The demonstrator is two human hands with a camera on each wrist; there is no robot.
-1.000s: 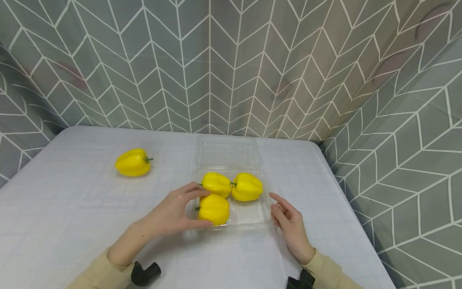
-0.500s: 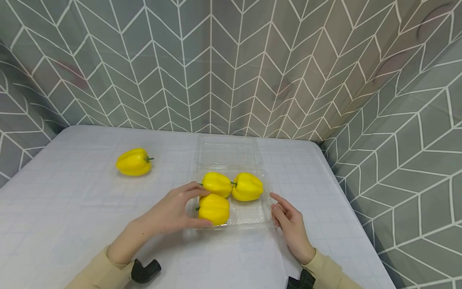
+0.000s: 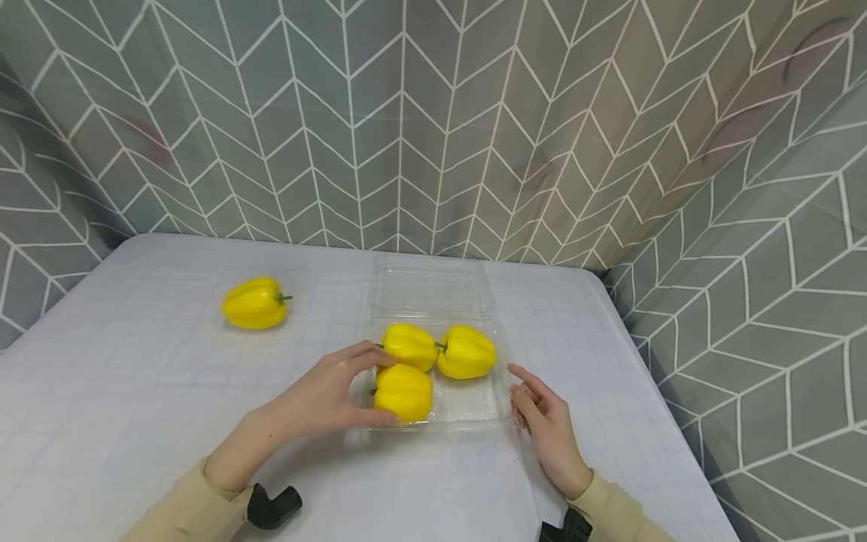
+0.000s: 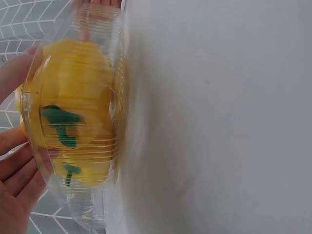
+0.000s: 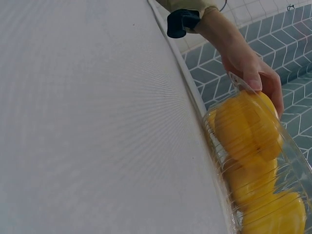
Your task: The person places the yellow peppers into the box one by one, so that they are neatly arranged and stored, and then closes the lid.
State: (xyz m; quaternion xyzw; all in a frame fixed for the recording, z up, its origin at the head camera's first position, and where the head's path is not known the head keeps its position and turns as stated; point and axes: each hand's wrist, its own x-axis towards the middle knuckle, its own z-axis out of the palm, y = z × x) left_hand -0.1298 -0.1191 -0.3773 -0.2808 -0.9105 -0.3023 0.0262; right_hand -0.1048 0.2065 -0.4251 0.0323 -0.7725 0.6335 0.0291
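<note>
My left hand (image 3: 332, 391) reaches over the left wall of a clear plastic clamshell box (image 3: 467, 406). It holds a yellow bell pepper (image 3: 404, 394) at the box's front left, thumb at the near side and fingers at the far side. Behind it in the box lie a second yellow pepper (image 3: 409, 345) and, to the right, a third pepper (image 3: 467, 351). Through the ribbed wall, the left wrist view shows green stems (image 4: 63, 122). My right hand (image 3: 545, 421) rests at the box's right wall, index finger extended along it, other fingers partly hidden.
Another yellow bell pepper (image 3: 255, 303) lies on the white-covered table (image 3: 169, 406) at the back left. The box's lid (image 3: 433, 286) is folded back flat toward the far edge. A grey patterned curtain (image 3: 420, 113) stands behind the table.
The view has shifted slightly. Both hands and the peppers otherwise keep their places, with the left hand still around the front-left pepper.
</note>
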